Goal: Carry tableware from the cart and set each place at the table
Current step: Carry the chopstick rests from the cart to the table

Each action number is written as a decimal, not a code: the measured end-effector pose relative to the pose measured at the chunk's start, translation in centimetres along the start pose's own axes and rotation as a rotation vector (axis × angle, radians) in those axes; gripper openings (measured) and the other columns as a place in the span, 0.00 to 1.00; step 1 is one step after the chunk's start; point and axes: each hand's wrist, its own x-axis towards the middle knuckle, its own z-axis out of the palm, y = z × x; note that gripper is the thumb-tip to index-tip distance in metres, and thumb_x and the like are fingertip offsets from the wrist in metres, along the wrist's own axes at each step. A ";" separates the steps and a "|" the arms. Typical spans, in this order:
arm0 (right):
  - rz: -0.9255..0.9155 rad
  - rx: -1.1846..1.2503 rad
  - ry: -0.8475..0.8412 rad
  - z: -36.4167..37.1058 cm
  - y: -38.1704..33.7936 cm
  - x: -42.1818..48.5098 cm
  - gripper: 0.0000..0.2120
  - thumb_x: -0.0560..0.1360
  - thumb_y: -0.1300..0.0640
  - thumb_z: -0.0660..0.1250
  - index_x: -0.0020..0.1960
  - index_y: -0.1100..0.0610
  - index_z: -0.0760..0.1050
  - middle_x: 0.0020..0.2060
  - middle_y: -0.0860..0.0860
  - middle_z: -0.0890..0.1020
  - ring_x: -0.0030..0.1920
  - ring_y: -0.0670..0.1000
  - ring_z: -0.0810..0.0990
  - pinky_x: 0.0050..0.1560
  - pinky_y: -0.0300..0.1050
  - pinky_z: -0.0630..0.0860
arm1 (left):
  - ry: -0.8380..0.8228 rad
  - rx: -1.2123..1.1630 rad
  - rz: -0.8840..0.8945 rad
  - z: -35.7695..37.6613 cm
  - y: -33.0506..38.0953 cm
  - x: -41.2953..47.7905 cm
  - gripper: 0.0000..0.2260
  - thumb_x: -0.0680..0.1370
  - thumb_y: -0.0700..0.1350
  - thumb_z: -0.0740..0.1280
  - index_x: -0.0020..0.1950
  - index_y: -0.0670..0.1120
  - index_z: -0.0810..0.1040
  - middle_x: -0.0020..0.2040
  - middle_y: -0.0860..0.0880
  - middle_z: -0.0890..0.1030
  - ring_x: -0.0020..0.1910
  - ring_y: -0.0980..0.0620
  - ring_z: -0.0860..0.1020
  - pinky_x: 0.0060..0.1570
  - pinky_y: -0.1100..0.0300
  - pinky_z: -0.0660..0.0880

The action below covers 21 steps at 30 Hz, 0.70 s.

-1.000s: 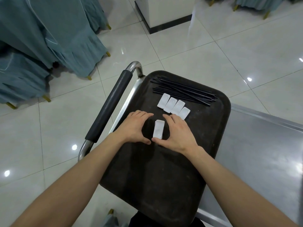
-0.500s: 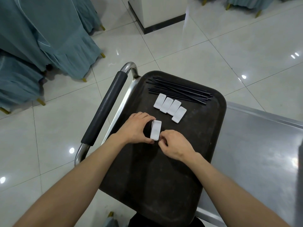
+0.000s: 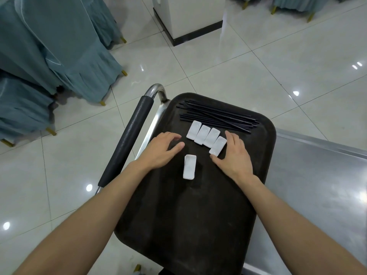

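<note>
A dark tray (image 3: 198, 225) lies on the steel cart (image 3: 317, 185). Black chopsticks (image 3: 218, 116) lie in a bundle along its far edge. In front of them several white chopstick rests (image 3: 204, 134) sit side by side in a row. A single white rest (image 3: 189, 167) lies apart, nearer to me. My left hand (image 3: 160, 151) hovers flat left of the row, holding nothing. My right hand (image 3: 233, 155) lies against the rightmost rest (image 3: 218, 145), thumb at its near end and fingers along its right side.
The cart's padded black handle (image 3: 129, 139) runs along the tray's left side. Chairs in teal covers (image 3: 49, 56) stand on the tiled floor at the left. A white pillar base (image 3: 188, 18) stands ahead, and more covered chairs (image 3: 294, 4) at the top right.
Both hands have let go of the single rest and moved forward to the row. The left went to its left end, the right to the rightmost rest.
</note>
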 end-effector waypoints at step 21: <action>-0.095 -0.001 -0.031 -0.2 -1.5 4.2 0.44 0.70 0.39 0.78 0.79 0.55 0.65 0.72 0.51 0.74 0.72 0.54 0.71 0.72 0.55 0.73 | -0.087 0.345 0.112 -0.8 2.0 9.0 0.38 0.69 0.58 0.80 0.76 0.54 0.72 0.69 0.52 0.75 0.68 0.48 0.73 0.68 0.47 0.73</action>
